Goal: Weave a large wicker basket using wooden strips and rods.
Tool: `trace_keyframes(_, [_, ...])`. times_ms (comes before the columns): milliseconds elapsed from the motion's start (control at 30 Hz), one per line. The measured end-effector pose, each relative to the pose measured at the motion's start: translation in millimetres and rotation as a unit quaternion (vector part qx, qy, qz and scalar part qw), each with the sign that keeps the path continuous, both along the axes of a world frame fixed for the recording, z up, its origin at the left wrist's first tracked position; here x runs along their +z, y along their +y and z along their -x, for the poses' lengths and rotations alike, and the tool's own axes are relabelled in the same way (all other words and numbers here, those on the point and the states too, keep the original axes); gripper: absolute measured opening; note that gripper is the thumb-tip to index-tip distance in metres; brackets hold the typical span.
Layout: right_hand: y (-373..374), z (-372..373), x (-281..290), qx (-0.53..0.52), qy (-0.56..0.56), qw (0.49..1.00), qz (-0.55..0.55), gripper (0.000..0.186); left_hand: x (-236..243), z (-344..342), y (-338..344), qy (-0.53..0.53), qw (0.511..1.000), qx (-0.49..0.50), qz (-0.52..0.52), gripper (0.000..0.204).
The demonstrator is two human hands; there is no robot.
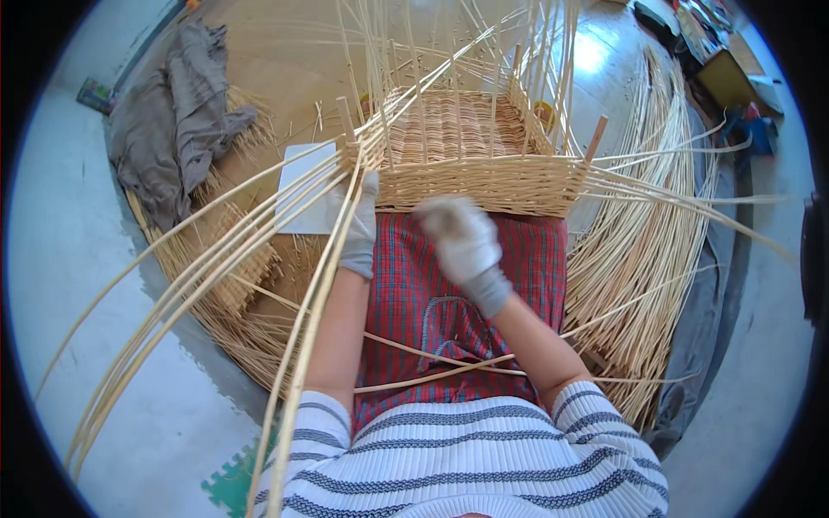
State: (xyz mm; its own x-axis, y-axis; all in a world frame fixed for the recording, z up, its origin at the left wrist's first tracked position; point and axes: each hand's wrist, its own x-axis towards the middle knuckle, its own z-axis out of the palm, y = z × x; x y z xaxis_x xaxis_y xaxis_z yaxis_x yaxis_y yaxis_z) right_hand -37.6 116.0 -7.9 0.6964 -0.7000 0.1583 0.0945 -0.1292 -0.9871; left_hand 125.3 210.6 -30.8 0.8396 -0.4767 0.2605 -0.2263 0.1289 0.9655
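- Before you, just beyond your lap [531,285] — the basket [475,184].
- To your right — a bundle of rods [635,268].
- To your left — a cloth [186,112], partly over more rods [250,345].

No legible text, no readable labels, numbers or signs

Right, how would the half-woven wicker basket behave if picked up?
The half-woven wicker basket is probably light, being woven from thin rods. Its close-woven wall looks fairly stiff; the long loose rods would likely flex, since they bow outward.
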Motion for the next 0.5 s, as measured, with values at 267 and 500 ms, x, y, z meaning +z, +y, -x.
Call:
trace_keyframes(267, [128, -77, 60, 0.198, -0.118, 0.910, 0.344, 0.045, 8, -20, 56, 0.087, 0.989, 0.000, -0.118, 0.051])
trace_keyframes(500, [78, -28, 55, 0.351, -0.162, 0.818, 0.427, 0.039, 62, -8, 68, -0.167, 0.953, -0.109, -0.229, 0.047])
